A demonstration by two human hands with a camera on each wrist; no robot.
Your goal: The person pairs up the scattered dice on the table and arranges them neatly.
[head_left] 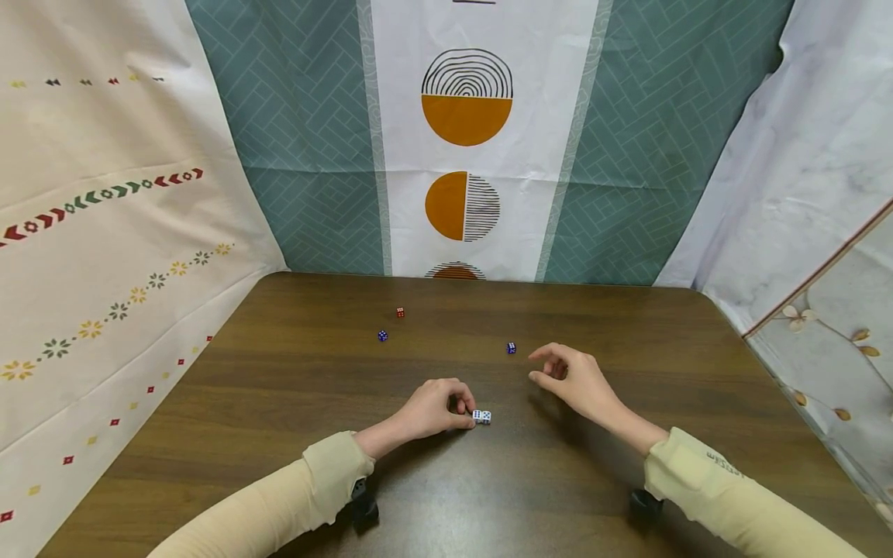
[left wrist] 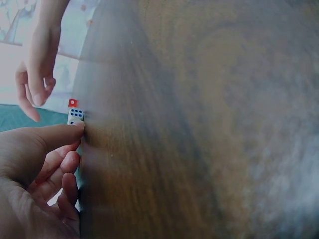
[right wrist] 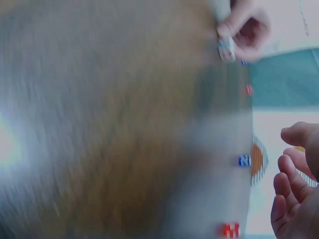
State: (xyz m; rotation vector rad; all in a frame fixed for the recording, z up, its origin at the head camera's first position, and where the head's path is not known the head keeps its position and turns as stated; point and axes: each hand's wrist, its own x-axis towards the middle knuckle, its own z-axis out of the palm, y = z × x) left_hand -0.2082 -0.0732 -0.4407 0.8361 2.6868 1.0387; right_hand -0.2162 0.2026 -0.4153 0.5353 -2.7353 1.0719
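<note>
Two white dice (head_left: 482, 417) stand side by side on the table, touching or nearly so. My left hand (head_left: 436, 408) pinches the left one between thumb and curled fingers. In the left wrist view, the thumb (left wrist: 60, 135) overlaps the lower part of a white die (left wrist: 76, 113). My right hand (head_left: 574, 380) hovers above the table to the right, fingers loosely bent with nothing between them. Just left of its fingertips in the head view lies a blue die (head_left: 512, 348).
Farther back on the wooden table (head_left: 314, 372) lie another blue die (head_left: 382, 335) and a red die (head_left: 401, 312). A second red die (right wrist: 230, 229) shows in the right wrist view. Patterned cloths (head_left: 314, 155) hang behind the table and at both sides.
</note>
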